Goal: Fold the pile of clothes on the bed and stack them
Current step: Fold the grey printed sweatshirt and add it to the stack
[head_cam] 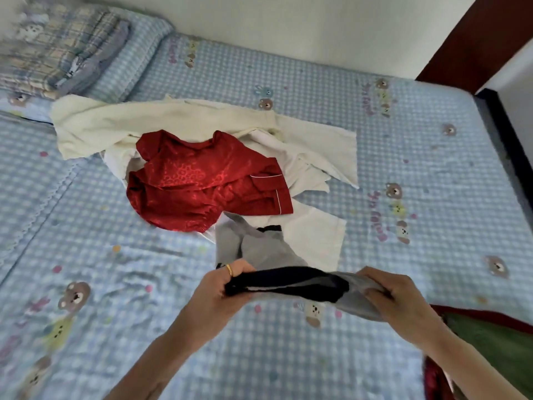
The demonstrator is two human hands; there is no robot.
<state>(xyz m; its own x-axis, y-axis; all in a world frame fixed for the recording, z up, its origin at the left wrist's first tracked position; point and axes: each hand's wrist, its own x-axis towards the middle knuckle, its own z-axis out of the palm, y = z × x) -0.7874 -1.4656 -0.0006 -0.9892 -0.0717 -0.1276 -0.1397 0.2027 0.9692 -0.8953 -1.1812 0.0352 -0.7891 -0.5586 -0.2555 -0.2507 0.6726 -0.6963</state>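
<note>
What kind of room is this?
Most likely a bedroom: a bed with a blue checked bedsheet, folded quilts stacked at its head, and loose clothes heaped in the middle.

Grey garment (259, 249) with dark waistband, gripped by left hand (222, 290) and right hand (395, 295) above bed (317, 356). Beyond: red garment (202, 183), cream garment (144, 119), white garment (314, 232), piled.

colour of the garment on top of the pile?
Red garment, glossy with a woven pattern and white piping; head view.

Red garment (207, 183) glossy satin; cream garment (121, 122) matt, nubby; bedsheet (86, 226) quilted cotton.
</note>
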